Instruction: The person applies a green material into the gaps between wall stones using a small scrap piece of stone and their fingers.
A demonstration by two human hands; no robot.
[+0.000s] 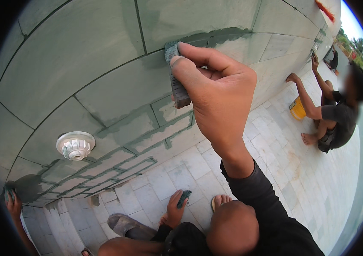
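My right hand (220, 81) pinches a dark grey ribbed strip (179, 87) between thumb and fingers. The strip's upper end is smeared blue-green and rests at a joint of the tiled wall (117, 89). Wet green grout (224, 37) lies along that joint, just right of the fingers. Lower down, over the paved floor, my left hand (174, 211) is closed around a small dark green block (184, 199) whose kind I cannot make out. Its lower part is hidden beside my leg.
A white round fitting (76, 146) sticks out of the wall. At the far left a co-worker's hand (14, 205) presses a greenish pad to the wall. On the right, a person (341, 113) squats by a yellow bucket (297, 109). Steps (62, 226) descend at lower left.
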